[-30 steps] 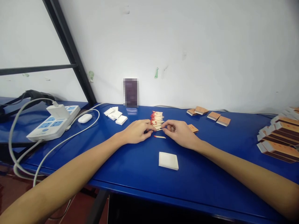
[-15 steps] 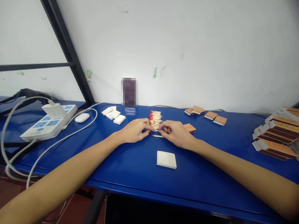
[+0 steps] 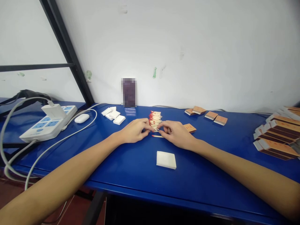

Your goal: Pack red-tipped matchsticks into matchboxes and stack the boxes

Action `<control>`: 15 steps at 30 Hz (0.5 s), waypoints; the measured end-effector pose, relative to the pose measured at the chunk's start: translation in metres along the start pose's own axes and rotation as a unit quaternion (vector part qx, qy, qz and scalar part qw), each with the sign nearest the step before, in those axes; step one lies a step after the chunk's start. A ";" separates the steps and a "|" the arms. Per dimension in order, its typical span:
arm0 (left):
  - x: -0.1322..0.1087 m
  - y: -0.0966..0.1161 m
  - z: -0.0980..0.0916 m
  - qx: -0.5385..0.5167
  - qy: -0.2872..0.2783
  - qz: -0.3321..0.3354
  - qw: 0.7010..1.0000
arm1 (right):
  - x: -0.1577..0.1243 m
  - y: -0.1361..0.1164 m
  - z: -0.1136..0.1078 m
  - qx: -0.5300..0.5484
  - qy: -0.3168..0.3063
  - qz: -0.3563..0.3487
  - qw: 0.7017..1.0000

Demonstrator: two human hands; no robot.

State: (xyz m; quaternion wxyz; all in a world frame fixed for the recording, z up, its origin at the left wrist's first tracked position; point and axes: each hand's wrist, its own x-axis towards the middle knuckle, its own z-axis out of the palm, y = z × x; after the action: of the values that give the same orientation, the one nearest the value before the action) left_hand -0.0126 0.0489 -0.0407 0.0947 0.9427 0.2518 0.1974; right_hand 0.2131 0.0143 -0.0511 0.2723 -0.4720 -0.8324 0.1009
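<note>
A pile of red-tipped matches lies on the blue table. My left hand and my right hand rest at the near edge of the pile, fingers curled and pinching at matches between them. One single match lies on the table between the two hands. A white inner matchbox tray sits just in front of my hands. A brown matchbox sleeve lies right behind my right hand.
Several white trays lie at the back left, brown sleeves at the back right, stacked matchbox packs at the far right. A power strip with cables and a white earbud case sit at the left.
My hands have closed in slightly on the near end of the match pile. The view has shifted a little.
</note>
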 end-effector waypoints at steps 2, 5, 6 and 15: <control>0.000 -0.001 -0.001 -0.001 -0.005 -0.005 1.000 | 0.000 0.000 0.000 -0.003 -0.002 -0.001 1.000; -0.001 -0.002 -0.001 0.002 -0.010 -0.006 1.000 | 0.000 0.001 0.000 -0.003 -0.004 -0.001 1.000; -0.001 -0.003 -0.001 0.001 -0.012 -0.008 1.000 | -0.001 0.001 0.000 -0.003 -0.004 -0.004 1.000; 0.000 -0.003 -0.003 -0.056 -0.014 -0.006 0.998 | 0.000 0.001 0.000 -0.004 -0.001 -0.010 1.000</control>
State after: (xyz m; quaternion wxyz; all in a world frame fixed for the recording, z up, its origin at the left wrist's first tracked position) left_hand -0.0154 0.0516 -0.0389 0.1515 0.9372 0.2445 0.1974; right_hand 0.2136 0.0143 -0.0516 0.2704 -0.4645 -0.8378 0.0959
